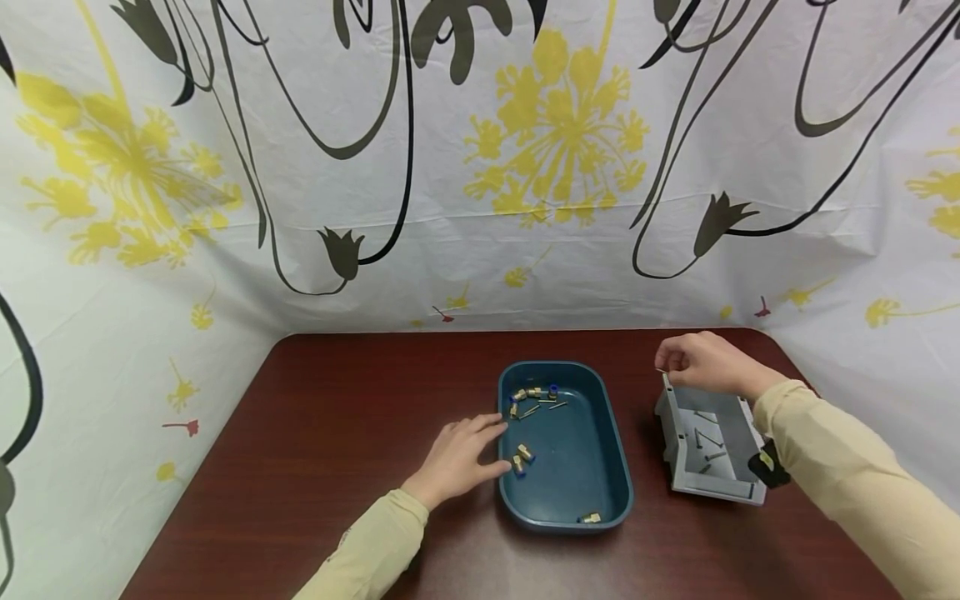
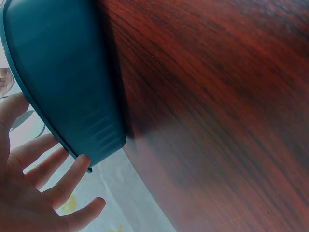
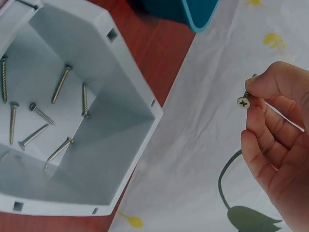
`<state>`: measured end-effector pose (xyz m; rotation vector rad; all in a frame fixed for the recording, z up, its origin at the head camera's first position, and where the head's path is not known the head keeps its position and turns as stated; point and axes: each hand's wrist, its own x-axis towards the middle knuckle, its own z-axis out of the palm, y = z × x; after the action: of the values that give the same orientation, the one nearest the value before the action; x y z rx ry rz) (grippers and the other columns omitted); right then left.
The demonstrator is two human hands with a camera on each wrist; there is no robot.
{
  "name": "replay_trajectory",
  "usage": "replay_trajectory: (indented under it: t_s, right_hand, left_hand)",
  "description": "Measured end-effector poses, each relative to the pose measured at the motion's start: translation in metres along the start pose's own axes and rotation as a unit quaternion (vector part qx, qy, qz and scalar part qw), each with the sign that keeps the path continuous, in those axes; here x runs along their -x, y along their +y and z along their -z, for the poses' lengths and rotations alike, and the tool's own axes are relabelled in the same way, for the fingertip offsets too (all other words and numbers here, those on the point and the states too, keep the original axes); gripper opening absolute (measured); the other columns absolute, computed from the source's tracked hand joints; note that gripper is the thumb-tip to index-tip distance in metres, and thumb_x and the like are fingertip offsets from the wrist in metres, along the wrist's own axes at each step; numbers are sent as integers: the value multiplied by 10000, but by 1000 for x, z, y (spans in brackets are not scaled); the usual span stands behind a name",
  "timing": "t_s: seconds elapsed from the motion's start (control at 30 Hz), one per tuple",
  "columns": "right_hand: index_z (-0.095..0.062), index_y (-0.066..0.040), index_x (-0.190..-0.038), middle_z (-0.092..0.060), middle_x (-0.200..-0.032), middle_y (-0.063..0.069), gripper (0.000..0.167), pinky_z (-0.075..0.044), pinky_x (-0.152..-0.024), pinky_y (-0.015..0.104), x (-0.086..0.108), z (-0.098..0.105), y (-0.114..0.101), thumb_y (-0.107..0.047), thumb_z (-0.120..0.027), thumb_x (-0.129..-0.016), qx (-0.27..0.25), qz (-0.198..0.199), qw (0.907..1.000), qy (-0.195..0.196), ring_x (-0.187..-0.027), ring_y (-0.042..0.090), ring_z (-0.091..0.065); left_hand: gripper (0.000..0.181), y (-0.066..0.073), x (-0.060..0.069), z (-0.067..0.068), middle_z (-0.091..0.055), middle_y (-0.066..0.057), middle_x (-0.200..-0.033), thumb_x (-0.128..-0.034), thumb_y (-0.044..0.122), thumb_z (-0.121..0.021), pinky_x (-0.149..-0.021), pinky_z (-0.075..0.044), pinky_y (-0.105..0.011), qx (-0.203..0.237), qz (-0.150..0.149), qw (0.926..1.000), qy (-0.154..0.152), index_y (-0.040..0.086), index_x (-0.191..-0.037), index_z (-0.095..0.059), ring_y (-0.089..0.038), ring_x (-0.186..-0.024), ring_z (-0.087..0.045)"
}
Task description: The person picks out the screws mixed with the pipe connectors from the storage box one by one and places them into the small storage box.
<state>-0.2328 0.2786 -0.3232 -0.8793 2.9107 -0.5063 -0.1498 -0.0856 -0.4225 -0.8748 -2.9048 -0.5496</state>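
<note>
My right hand (image 1: 708, 364) pinches a small cross-head screw (image 3: 244, 102) between thumb and fingers, above the far left corner of a grey plastic bin (image 1: 677, 454). Inside the bin lie several screws (image 3: 61, 84), seen closely in the right wrist view. With fingers spread, my left hand (image 1: 463, 460) is at the left rim of a blue tray (image 1: 618, 467). In the left wrist view its fingertips (image 2: 83, 162) meet the rim. Brass fittings with blue ends (image 1: 525, 453) lie in several spots in the tray, and a few screws (image 1: 529, 412) lie near its far end.
Both containers stand on a dark red wooden table (image 1: 337, 433), the grey bin to the right of the tray with a gap between them. Behind the table and at its sides hangs a white cloth (image 1: 420, 183) with yellow and grey plant prints.
</note>
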Motion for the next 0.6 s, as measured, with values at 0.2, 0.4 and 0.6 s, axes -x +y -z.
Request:
replay_trajectory:
  t_s: [0.2,0.4,0.6]
  right_hand:
    - [-617,-106,-801,-512,-639,-88,120,-388,-533,282,8,2,6,-26,-634,-714,60,-84,9999,67,-586,87,-470]
    - [-612,-109,-818,-521,-656,-85,125,-396,-541,286,16,6,13,-32,-644,-724,69,-163,9998,67,-601,80,-486]
    - [-600,-148,-807,-518,-662,-88,144,-387,-530,282,27,7,21,-36,-643,-726,149,-269,9995,86,-591,73,-476]
  left_hand:
    - [563,0,0,-1,-429,-25,-1302,-805,422,-599,-905,-317,-458,-13,-3,10000,5,126,-1272,-493,-220,-1136,-433]
    - [568,0,0,-1,-430,-28,-1301,-804,427,-598,-906,-316,-458,-15,0,10000,19,118,-1269,-495,-218,-1137,-432]
    - [566,0,-1,-1,-433,-27,-1298,-803,430,-598,-899,-323,-456,-70,-19,10000,35,118,-1265,-499,-218,-1133,-435]
